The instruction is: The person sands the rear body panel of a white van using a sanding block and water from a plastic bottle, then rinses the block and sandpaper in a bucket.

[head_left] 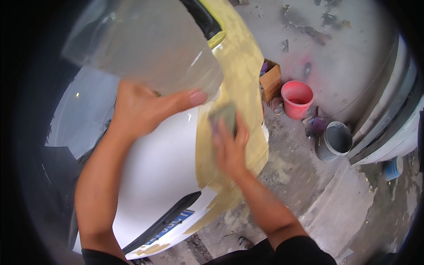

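Observation:
My left hand (152, 106) grips a large, translucent plastic container (154, 48), its thumb stretched along the near edge. The container is tilted over the upper part of a white car (154, 163). Pressed to the car's yellowish, sanded-looking panel (243, 84) is my right hand (232, 148), its fingers on a greenish-grey sanding pad (224, 115). Motion smears the pad and fingertips. My left wrist hangs above the white bodywork, a little left of the yellowish area.
On the grey, stained floor to the right stand a cardboard box (270, 81), a red bucket (297, 99) and a grey bucket (335, 141). White curved body panels (393, 132) lean at the far right beside a blue can (392, 168). A licence plate (172, 225) sits on the car's near end.

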`<action>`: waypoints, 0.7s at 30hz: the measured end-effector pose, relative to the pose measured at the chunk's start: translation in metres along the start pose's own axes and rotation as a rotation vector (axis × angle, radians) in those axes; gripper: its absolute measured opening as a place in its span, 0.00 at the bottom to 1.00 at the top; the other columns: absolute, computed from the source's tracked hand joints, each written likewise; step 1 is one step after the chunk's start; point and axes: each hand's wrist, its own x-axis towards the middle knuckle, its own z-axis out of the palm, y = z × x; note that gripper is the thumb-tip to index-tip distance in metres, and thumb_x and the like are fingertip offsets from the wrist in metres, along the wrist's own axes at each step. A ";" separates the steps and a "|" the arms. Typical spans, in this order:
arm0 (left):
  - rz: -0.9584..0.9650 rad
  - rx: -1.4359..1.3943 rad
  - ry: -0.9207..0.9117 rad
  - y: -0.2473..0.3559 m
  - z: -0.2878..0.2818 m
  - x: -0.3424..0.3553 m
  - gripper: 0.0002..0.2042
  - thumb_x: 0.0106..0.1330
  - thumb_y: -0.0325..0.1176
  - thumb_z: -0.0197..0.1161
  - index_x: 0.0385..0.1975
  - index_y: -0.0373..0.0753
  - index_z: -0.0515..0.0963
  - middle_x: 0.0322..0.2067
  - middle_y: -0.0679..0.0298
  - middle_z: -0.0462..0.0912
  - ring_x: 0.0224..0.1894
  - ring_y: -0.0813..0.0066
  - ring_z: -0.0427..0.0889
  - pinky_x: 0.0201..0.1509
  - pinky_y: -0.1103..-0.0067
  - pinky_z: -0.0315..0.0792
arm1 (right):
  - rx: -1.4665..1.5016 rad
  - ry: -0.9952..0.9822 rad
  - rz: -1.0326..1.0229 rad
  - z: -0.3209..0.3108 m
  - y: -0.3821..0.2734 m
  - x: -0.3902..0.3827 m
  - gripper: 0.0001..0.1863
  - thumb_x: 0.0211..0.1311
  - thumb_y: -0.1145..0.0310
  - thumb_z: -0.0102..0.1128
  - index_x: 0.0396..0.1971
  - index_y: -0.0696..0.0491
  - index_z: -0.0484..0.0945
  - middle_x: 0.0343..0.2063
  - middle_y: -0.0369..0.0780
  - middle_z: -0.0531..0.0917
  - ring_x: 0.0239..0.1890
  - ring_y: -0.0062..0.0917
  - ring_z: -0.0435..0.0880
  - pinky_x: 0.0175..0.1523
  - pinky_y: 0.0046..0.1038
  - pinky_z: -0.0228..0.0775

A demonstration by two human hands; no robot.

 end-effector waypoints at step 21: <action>0.447 0.153 0.168 -0.149 -0.047 -0.216 0.53 0.36 0.59 0.79 0.60 0.33 0.62 0.54 0.53 0.71 0.55 0.59 0.73 0.56 0.66 0.70 | 0.081 -0.130 -0.258 0.022 -0.039 -0.084 0.22 0.51 0.71 0.67 0.49 0.44 0.78 0.59 0.54 0.62 0.52 0.48 0.67 0.52 0.44 0.64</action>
